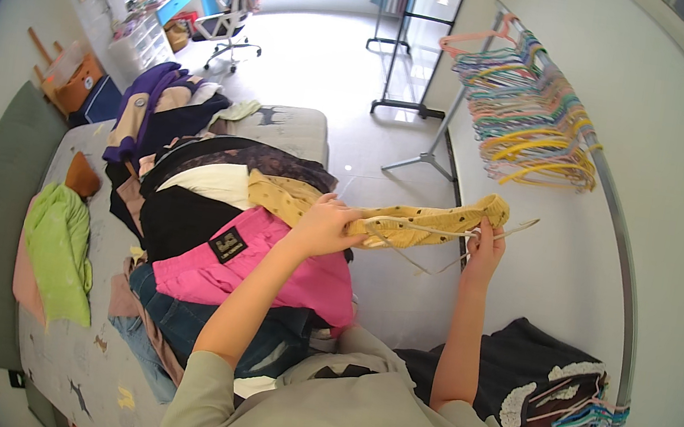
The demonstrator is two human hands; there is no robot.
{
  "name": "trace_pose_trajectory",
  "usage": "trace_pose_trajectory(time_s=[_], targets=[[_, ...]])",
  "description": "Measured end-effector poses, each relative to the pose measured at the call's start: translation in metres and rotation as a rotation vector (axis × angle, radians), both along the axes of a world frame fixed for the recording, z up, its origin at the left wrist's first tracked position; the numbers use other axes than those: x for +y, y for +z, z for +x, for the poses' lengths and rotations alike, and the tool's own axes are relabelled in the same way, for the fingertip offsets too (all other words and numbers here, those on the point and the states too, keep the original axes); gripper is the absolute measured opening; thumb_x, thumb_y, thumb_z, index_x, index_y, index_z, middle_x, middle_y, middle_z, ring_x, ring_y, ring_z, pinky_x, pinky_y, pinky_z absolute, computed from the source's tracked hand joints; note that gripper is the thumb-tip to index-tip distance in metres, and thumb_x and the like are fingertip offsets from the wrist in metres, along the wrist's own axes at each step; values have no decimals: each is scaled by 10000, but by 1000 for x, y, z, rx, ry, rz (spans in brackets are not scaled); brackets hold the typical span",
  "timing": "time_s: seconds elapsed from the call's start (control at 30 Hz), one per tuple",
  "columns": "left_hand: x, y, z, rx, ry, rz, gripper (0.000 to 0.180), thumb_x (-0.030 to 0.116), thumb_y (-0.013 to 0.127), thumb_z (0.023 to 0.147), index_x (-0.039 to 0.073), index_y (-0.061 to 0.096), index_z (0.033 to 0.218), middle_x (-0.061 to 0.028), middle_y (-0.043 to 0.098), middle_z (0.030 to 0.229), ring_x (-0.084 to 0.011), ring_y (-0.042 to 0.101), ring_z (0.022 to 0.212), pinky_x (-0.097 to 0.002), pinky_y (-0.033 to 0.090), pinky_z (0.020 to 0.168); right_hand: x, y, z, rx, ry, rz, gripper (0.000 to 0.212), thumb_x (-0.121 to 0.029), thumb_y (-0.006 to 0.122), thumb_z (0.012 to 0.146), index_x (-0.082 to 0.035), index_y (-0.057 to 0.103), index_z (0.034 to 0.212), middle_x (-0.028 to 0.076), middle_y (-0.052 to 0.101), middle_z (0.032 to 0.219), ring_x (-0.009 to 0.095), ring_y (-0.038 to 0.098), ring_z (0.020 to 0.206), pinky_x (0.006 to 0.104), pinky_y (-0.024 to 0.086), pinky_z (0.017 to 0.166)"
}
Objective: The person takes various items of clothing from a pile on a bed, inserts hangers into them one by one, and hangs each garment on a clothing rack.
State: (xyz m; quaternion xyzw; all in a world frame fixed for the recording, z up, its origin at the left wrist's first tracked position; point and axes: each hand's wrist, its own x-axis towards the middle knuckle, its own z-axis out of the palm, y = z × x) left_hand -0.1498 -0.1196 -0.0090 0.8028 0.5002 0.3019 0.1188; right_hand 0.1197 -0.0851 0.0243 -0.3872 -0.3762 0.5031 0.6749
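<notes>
A yellow garment with dark dots (423,229) is stretched between my two hands, above the gap between the bed and the hanger rail. My left hand (325,224) is closed on its left part, and more of the yellow cloth lies on the clothes pile beyond that hand. With fingers pinched, my right hand (486,247) grips a pale thin clothes hanger (437,272) by the garment's right end. The hanger lies tilted across the cloth. Below my left hand, a pink garment with a black patch (272,272) rests on the pile.
To the right, a metal rail (618,209) carries many bare hangers (529,126). Nearer, a dark garment with white lace (505,359) hangs by more hangers. Heaped clothes cover part of the bed (59,357), with a green garment (57,248) at its left. Beyond stands a desk chair (230,23).
</notes>
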Motion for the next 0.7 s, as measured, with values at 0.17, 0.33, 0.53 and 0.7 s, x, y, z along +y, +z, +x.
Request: trace_pose_trajectory(time_s=[0.17,0.33,0.53,0.7], targets=[[6,14,31,6,-40,139,281,268,742,642,36,650,770,-110,600,798,-267,574,874,-500,301,1022,-11,3,59,34,-142,-16,59,-117,553,873,-74,567,911,-51,516,682,-3,252,446,171,164,401],[31,23,49,-10,-91,112,161,154,683,659,48,609,754,-81,558,717,-249,576,781,-405,448,798,-13,6,101,51,-272,-78,119,-128,584,854,-56,613,944,-54,536,746,-11,388,558,146,227,447],[68,42,102,-424,-133,-168,162,-107,523,625,-25,480,758,-95,449,721,-238,470,611,-299,408,569,-12,3,147,53,-428,-101,121,-130,602,842,-55,631,932,-56,551,743,-6,434,586,152,258,463],[111,54,150,-514,-292,-197,179,-135,478,615,-12,478,745,-82,447,765,-217,475,739,-265,388,642,-7,-3,185,41,-555,-129,86,-134,596,848,-67,625,894,-65,500,666,-1,371,538,170,239,463]])
